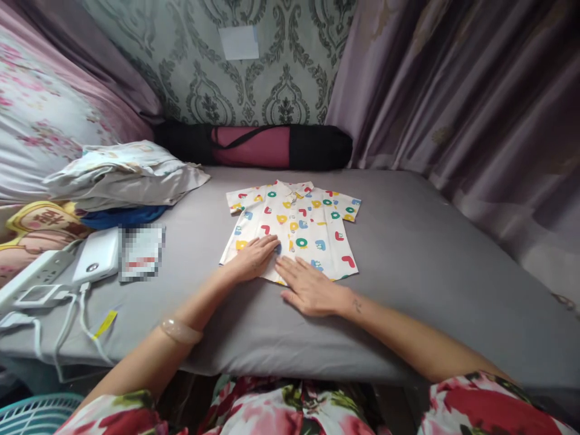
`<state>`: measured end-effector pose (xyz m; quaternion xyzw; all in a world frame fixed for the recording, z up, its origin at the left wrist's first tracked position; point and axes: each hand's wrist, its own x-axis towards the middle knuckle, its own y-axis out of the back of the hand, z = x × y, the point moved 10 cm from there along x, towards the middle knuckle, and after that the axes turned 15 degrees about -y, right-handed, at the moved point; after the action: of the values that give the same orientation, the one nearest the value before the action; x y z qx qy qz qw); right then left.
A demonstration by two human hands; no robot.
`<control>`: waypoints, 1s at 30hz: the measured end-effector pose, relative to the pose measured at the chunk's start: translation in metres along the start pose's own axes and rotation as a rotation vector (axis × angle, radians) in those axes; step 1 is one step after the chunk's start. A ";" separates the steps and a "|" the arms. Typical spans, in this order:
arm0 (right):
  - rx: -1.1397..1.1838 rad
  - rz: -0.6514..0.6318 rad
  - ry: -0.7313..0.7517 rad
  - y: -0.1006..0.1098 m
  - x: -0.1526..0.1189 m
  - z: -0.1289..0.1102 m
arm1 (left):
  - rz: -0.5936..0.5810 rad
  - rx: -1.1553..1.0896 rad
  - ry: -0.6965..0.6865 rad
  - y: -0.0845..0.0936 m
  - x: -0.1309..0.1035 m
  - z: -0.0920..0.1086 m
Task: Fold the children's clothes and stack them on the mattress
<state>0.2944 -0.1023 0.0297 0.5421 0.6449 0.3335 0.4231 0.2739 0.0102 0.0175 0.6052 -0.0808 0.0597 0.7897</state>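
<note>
A small white short-sleeved shirt (321,232) with a colourful letter print lies spread flat, front side up, its collar pointing away from me. My left hand (254,257) rests flat on the lower left part of its front, fingers stretched out. Beside it, my right hand (310,287) lies palm down across the bottom hem, with fingers extended and the thumb out over the sheet. Neither hand grips the fabric. Parts of the hem are hidden beneath my hands.
The shirt lies on a grey sheet (421,254). Left are crumpled clothes (131,175), a white power bank (97,254), a power strip (38,275) with cables and a blurred packet (142,251). A black and maroon bag (254,145) lies along the wall.
</note>
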 end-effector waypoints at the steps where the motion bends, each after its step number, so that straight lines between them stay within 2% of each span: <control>1: 0.031 -0.052 0.032 -0.004 -0.007 -0.008 | 0.006 -0.006 -0.001 0.001 -0.002 -0.001; 4: 0.215 -0.214 0.181 0.000 -0.024 -0.023 | 0.040 -0.060 -0.018 0.011 -0.005 -0.008; 6: 0.334 -0.191 0.177 0.020 -0.010 -0.005 | 0.081 -0.068 -0.007 0.021 0.001 -0.018; 7: 0.358 -0.088 0.094 0.036 0.006 0.018 | 0.104 -0.052 0.008 0.025 0.007 -0.024; 9: 0.283 0.195 -0.146 0.072 0.041 0.079 | 0.126 0.015 0.066 0.030 0.019 -0.037; 10: 0.203 0.274 -0.268 0.083 0.056 0.109 | 0.115 0.053 0.111 0.029 0.025 -0.045; 12: 0.040 0.340 -0.461 0.095 0.080 0.160 | 0.056 0.112 0.220 0.020 0.032 -0.060; 13: -0.013 0.336 -0.516 0.097 0.088 0.178 | 0.022 0.126 0.274 0.015 0.033 -0.067; 15: -0.088 0.298 -0.567 0.093 0.097 0.199 | -0.032 0.130 0.343 0.004 0.030 -0.076; 17: -0.132 0.256 -0.561 0.085 0.097 0.202 | -0.061 0.136 0.366 -0.002 0.024 -0.079; 19: -0.153 0.226 -0.515 0.074 0.091 0.192 | -0.067 0.152 0.371 -0.004 0.017 -0.081; 26: -0.163 0.160 -0.278 0.037 0.041 0.123 | -0.072 0.174 0.381 -0.003 0.011 -0.080; 30: -0.121 0.093 -0.217 0.022 0.008 0.105 | -0.076 0.180 0.370 -0.002 0.008 -0.080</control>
<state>0.3980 -0.0933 0.0040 0.5776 0.5482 0.3304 0.5066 0.2867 0.0864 -0.0034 0.6547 0.0942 0.1468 0.7355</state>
